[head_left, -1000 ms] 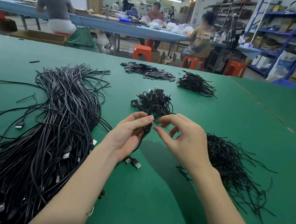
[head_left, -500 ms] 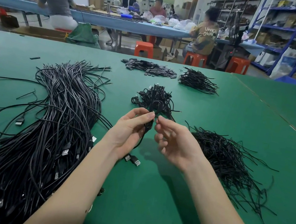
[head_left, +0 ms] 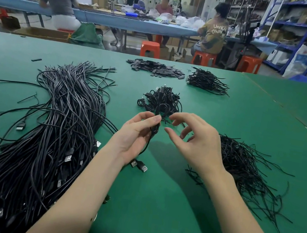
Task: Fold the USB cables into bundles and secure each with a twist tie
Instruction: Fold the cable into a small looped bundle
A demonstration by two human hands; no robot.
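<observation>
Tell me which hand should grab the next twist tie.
Right, probably. The right hand is open and holds nothing, and the twist tie pile lies just beside it. The left hand is pinching the folded cable and would have to let go.

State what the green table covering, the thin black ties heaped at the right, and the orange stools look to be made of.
Green table covering: matte, likely felt or rubber mat; no glare, visible seam. Thin black ties: probably plastic-coated wire; stiff strands holding kinks. Orange stools: moulded plastic, apparently; smooth, slightly glossy, one-piece shape.
</observation>
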